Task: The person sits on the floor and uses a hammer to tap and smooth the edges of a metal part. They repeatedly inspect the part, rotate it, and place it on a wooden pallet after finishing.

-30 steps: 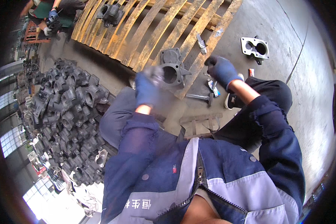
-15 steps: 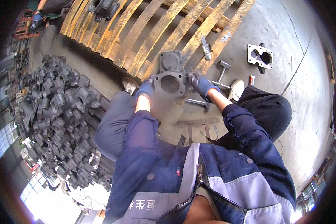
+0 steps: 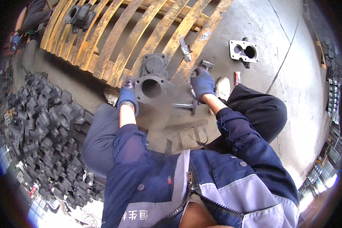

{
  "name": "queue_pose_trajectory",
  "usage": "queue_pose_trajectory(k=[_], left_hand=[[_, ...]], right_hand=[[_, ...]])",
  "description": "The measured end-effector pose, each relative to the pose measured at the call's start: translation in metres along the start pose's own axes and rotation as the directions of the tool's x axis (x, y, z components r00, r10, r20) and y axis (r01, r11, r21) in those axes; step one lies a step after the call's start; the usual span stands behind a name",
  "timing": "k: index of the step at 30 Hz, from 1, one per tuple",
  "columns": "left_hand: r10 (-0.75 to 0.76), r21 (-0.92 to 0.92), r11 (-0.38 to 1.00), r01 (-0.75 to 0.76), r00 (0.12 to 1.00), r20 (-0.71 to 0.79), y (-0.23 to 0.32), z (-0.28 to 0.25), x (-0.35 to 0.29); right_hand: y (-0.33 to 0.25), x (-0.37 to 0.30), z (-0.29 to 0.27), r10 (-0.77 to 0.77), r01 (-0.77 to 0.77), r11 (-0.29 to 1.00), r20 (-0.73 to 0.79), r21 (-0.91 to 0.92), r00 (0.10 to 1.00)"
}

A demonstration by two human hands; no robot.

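Note:
A dark grey metal casting (image 3: 154,65), with a round bore in its near flange, is held in front of me beside the pallet's edge. My left hand (image 3: 128,95), in a blue glove, grips the left side of that flange. My right hand (image 3: 202,81), gloved too, is closed around the handle of a hammer (image 3: 208,64), just below its head. Most of that handle is hidden by the glove. Another hammer (image 3: 193,107) lies on the floor between my feet, its handle pointing toward the casting.
A wooden slatted pallet (image 3: 116,47) lies ahead, bearing another casting (image 3: 79,17) and a crumpled strip (image 3: 185,49). A flanged casting (image 3: 243,51) rests on the floor at right, near a red-and-white tube (image 3: 237,78). Many castings (image 3: 49,133) are heaped at left. Another person's gloved hand (image 3: 16,41) shows far left.
My right hand has left the casting's right side and closed on the hammer. My left hand still holds the casting. The whole view has shifted, moving the scene leftward.

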State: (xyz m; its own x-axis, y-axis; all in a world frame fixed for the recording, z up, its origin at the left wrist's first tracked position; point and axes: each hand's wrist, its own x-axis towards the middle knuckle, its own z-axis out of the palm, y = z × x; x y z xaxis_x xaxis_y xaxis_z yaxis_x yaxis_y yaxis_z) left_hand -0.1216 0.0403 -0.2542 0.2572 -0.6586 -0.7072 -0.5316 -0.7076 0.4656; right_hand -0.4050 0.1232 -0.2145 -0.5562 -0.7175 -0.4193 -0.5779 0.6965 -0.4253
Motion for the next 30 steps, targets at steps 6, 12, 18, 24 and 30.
queue_pose_trajectory(k=[6, 12, 18, 24, 30], left_hand=[[0.492, 0.123, 0.864, -0.488, 0.766, -0.414, 0.034, 0.005, -0.050], [0.544, 0.251, 0.832, -0.495, 0.637, -0.547, 0.048, 0.036, -0.081], [0.612, 0.312, 0.786, -0.533, 0.606, -0.508, 0.039, 0.040, -0.070], [0.681, 0.365, 0.731, -0.577, 0.579, -0.447, 0.042, 0.035, -0.056], [0.681, 0.292, 0.724, -0.625, 0.577, -0.451, 0.038, 0.037, -0.042]], right_hand=[[-0.046, 0.046, -0.027, -0.264, 0.230, 0.945, -0.125, -0.233, 0.956], [-0.059, 0.096, 0.009, -0.188, 0.166, 0.843, 0.009, -0.511, 0.982], [-0.028, 0.087, 0.003, -0.324, 0.281, 0.927, -0.152, -0.247, 0.934], [0.031, 0.086, -0.022, -0.131, 0.065, 0.869, 0.102, 0.490, 0.986], [0.066, 0.120, -0.049, -0.236, 0.247, 0.968, -0.162, 0.047, 0.958]])
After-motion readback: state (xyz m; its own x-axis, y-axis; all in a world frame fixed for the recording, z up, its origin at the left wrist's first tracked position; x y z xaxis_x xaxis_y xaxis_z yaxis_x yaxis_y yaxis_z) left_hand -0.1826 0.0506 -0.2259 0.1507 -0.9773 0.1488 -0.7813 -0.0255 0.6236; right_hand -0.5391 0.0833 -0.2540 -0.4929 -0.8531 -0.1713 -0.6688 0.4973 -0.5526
